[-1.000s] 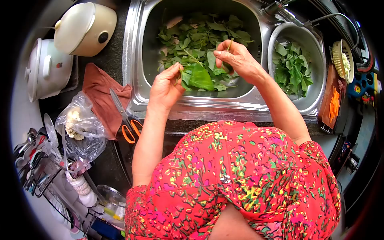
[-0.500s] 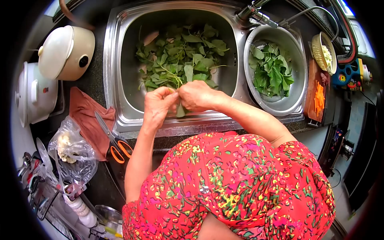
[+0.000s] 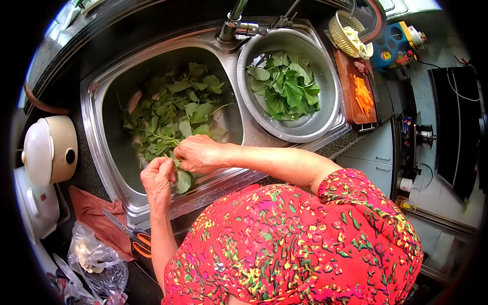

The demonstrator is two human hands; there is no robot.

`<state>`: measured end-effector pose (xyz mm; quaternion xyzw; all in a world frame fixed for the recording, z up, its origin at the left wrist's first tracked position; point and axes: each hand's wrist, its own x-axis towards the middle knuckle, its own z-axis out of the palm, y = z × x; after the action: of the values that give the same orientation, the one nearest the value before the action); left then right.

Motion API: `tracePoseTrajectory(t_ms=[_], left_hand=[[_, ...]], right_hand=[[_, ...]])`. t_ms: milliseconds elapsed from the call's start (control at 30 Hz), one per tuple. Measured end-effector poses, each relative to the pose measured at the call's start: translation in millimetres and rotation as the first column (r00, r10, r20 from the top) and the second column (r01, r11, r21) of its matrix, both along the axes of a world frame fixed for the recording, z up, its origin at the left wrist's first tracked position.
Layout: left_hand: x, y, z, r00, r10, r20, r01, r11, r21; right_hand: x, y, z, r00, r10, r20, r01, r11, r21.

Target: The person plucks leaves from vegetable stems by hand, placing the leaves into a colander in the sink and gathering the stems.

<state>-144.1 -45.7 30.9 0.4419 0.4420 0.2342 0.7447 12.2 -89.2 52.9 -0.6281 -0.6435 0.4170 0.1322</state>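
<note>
Both my hands are closed on a leafy green stem (image 3: 184,183) over the near edge of the steel sink (image 3: 109,96). My left hand (image 3: 158,178) pinches it between thumb and fingers. Just to the upper right, my right hand (image 3: 199,154) grips the same stem, its fingertips mostly hidden behind the hand. One broad leaf hangs below the fingers. Loose leafy greens (image 3: 170,101) with stems are heaped in the sink beyond my hands. Picked leaves (image 3: 291,89) lie in a round metal basin (image 3: 246,109) to the right.
A faucet (image 3: 229,30) stands behind the sink. At right, a cutting board (image 3: 351,86) bears carrot strips (image 3: 362,96) beside a yellow basket (image 3: 338,35). At left are a cream pot (image 3: 51,150), a brown cloth (image 3: 96,213), orange-handled scissors (image 3: 142,244) and a plastic bag (image 3: 109,272).
My view has turned to the right, so the sink and counter appear shifted left and tilted. Both hands stay close together on a leafy stem at the sink's near edge.
</note>
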Motion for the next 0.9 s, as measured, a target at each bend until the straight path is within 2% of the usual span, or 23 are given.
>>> tracePoseTrajectory(t_ms=[33, 100, 200, 233, 267, 300, 333, 367, 400, 433, 500, 567, 600, 633, 667, 700, 733, 767, 800, 833, 867, 900], left_hand=[[-1.4, 0.6, -0.7, 1.000, 0.003, -0.016, -0.003, 1.000, 0.009], [-2.4, -0.6, -0.7, 0.999, 0.004, -0.039, -0.005, 1.000, -0.017], [-1.5, -6.5, -0.9, 0.997, 0.033, -0.067, -0.036, 0.998, -0.049], [0.3, -7.5, 0.0, 0.995, 0.076, -0.064, -0.079, 0.996, -0.043], [1.9, -9.6, 6.1, 0.992, 0.097, -0.080, -0.100, 0.994, -0.032], [1.3, -10.3, 8.9, 0.990, 0.133, -0.052, -0.135, 0.990, -0.048], [1.8, -10.8, 11.1, 0.986, 0.161, -0.046, -0.162, 0.987, -0.011], [-0.2, -9.1, 11.3, 0.986, 0.167, -0.009, -0.167, 0.985, -0.033], [-1.9, -7.1, 7.9, 0.983, 0.176, 0.043, -0.173, 0.983, -0.054], [-5.6, -5.6, 1.2, 0.984, 0.171, 0.059, -0.165, 0.982, -0.090], [-9.1, -7.1, -6.8, 0.981, 0.157, 0.118, -0.149, 0.986, -0.077], [-6.1, -10.3, 1.8, 0.972, 0.214, 0.096, -0.202, 0.972, -0.122], [-6.6, -12.4, -0.8, 0.976, 0.205, 0.068, -0.198, 0.976, -0.086], [-7.0, -14.0, -2.3, 0.980, 0.194, 0.042, -0.191, 0.980, -0.052], [-7.7, -16.0, -1.3, 0.985, 0.162, -0.065, -0.157, 0.985, 0.068], [-5.5, -20.5, -2.8, 0.986, 0.159, -0.055, -0.156, 0.986, 0.052], [-5.7, -21.7, -4.5, 0.985, 0.168, -0.036, -0.165, 0.984, 0.068], [-7.6, -21.0, -5.5, 0.984, 0.178, -0.022, -0.175, 0.980, 0.089], [-6.4, -22.4, -7.4, 0.997, 0.067, -0.048, -0.049, 0.947, 0.317], [-3.4, -20.7, -10.6, 0.995, 0.045, -0.088, 0.015, 0.808, 0.588], [0.7, -18.6, 1.6, 0.999, 0.019, -0.046, 0.001, 0.917, 0.398], [-1.7, -20.5, 19.3, 1.000, 0.018, -0.009, -0.016, 0.985, 0.171]], right_hand=[[-0.8, -1.8, -1.2, 0.997, -0.062, -0.052, 0.067, 0.994, 0.091], [-0.7, -7.1, -3.0, 0.997, -0.037, -0.065, 0.046, 0.989, 0.142], [-6.4, -15.5, -10.8, 0.997, -0.065, -0.033, 0.073, 0.945, 0.319], [-6.6, -15.4, -19.9, 0.995, -0.048, 0.087, 0.015, 0.936, 0.351], [-1.5, -16.8, -18.1, 0.991, -0.018, 0.129, -0.049, 0.867, 0.496], [-1.1, -13.7, -22.5, 0.937, -0.027, 0.349, -0.114, 0.920, 0.376], [5.3, -12.2, -33.3, 0.937, -0.042, 0.347, -0.076, 0.944, 0.321], [5.9, -10.3, -38.0, 0.959, -0.130, 0.253, 0.048, 0.951, 0.305], [2.5, -6.8, -38.4, 0.954, -0.290, -0.077, 0.299, 0.939, 0.169], [3.9, -2.1, -19.6, 0.898, -0.343, -0.275, 0.326, 0.939, -0.109], [-7.0, -1.7, -9.7, 0.832, -0.328, -0.447, 0.325, 0.942, -0.085], [-21.4, -1.0, -13.9, 0.685, -0.350, -0.639, 0.257, 0.937, -0.237], [-17.7, -3.4, -9.6, 0.767, -0.356, -0.534, 0.247, 0.932, -0.266], [-18.8, -2.4, -10.5, 0.769, -0.352, -0.533, 0.242, 0.933, -0.267], [-19.7, -2.1, -12.2, 0.865, -0.290, -0.411, 0.207, 0.950, -0.235], [-17.7, -6.3, -12.0, 0.937, -0.226, -0.265, 0.170, 0.961, -0.218], [-19.3, -8.3, -0.7, 0.972, -0.148, -0.184, 0.128, 0.985, -0.116], [-20.0, -8.8, 0.0, 0.971, -0.149, -0.186, 0.138, 0.988, -0.069], [-14.2, -12.5, 0.7, 0.998, -0.057, 0.039, 0.054, 0.995, 0.082], [-9.0, -15.9, 0.5, 0.964, 0.013, 0.266, -0.070, 0.975, 0.209], [-6.2, -17.9, -2.5, 0.979, -0.006, 0.204, -0.073, 0.923, 0.378], [21.8, -25.0, 3.5, 0.913, -0.044, 0.406, -0.145, 0.893, 0.425]])
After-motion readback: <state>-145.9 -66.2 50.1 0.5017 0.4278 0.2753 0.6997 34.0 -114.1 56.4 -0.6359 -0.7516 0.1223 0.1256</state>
